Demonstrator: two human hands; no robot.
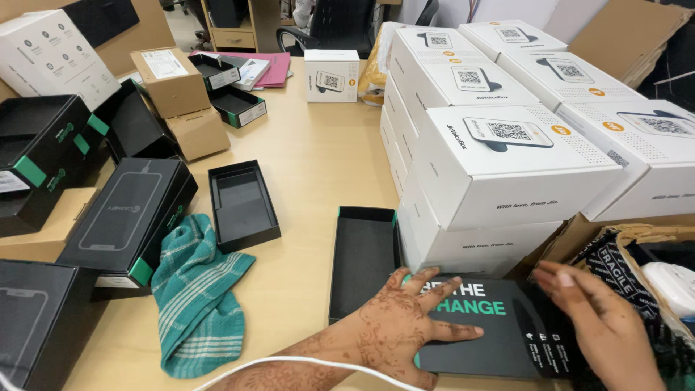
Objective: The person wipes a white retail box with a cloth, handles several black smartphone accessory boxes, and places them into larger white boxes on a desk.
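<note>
A flat black box with white and green lettering (492, 329) lies on the wooden table (318, 166) near its front edge. My left hand (402, 318) rests palm down on the box's left part, fingers spread. My right hand (604, 326) touches the box's right end with its fingertips. Just left of my left hand lies an open black box tray (364, 261) with nothing in it.
Stacked white cartons (507, 156) stand right behind the black box. A green striped cloth (197, 289) lies at the left, with a small black tray (242, 204) and several black phone boxes (127, 217) beyond. Brown cartons (174, 83) sit at the back left. An open cardboard box (637, 253) is at the right.
</note>
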